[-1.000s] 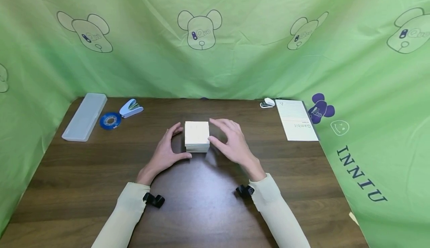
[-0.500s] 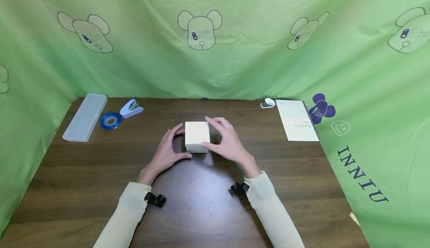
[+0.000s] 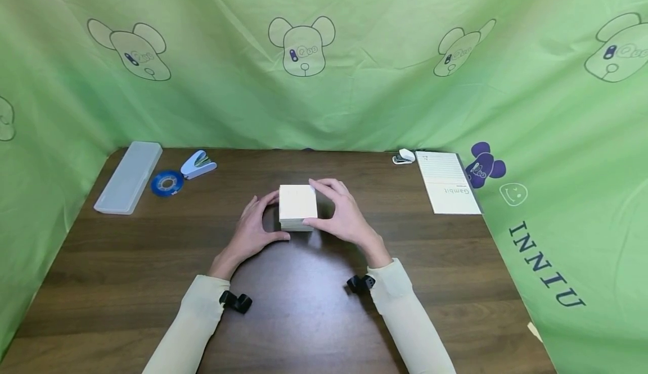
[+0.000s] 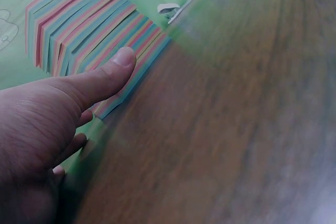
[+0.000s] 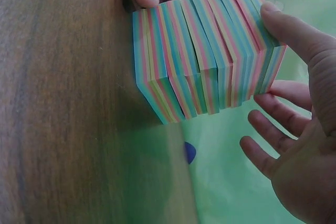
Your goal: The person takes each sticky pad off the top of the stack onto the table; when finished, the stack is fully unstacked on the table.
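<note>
A tall block of square note paper (image 3: 297, 202) stands on the table, its top sheet pale. In the wrist views the sides of the paper block (image 5: 202, 56) show pink, yellow, green and blue stripes, with bundles slightly out of line. My left hand (image 3: 251, 225) holds the block low down from the left, thumb on the near face and fingers round toward the back. With thumb and forefinger, my right hand (image 3: 344, 213) grips the upper part at the right side, near and far edges. Its other fingers (image 5: 278, 119) spread below, off the paper.
At the back left lie a translucent case (image 3: 129, 177), a blue tape roll (image 3: 167, 183) and a light-blue stapler (image 3: 198, 165). A small white stapler-like item (image 3: 403, 156) and a notepad (image 3: 448, 183) are at the back right. Green cloth (image 3: 304, 109) hangs behind the table (image 3: 314, 318).
My right hand has moved left and its thumb has come onto the block's near right edge, the forefinger onto the far edge. The left hand has closed in slightly; the block stays in place.
</note>
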Tool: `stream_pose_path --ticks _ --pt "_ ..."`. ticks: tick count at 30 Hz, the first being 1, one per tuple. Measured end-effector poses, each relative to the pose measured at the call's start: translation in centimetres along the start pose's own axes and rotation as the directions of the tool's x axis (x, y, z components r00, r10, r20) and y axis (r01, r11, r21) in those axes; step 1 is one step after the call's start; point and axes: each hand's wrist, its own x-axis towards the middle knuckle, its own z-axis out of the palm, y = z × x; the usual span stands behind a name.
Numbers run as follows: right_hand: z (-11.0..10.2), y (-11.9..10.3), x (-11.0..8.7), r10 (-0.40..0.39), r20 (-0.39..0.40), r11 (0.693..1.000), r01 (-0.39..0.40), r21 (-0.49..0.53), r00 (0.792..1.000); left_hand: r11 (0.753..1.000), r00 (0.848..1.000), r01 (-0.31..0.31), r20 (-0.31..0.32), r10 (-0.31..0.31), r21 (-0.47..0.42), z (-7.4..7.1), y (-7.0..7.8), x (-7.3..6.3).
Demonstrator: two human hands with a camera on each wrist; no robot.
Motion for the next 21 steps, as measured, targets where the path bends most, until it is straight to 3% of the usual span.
stream_pose_path --ticks 21 --pt "-0.19 0.2 -0.15 0.007 0.006 1.0 -0.007 0.009 1.0 0.997 0.999 -0.031 -0.016 0.032 0.072 0.3 -0.04 0.21"
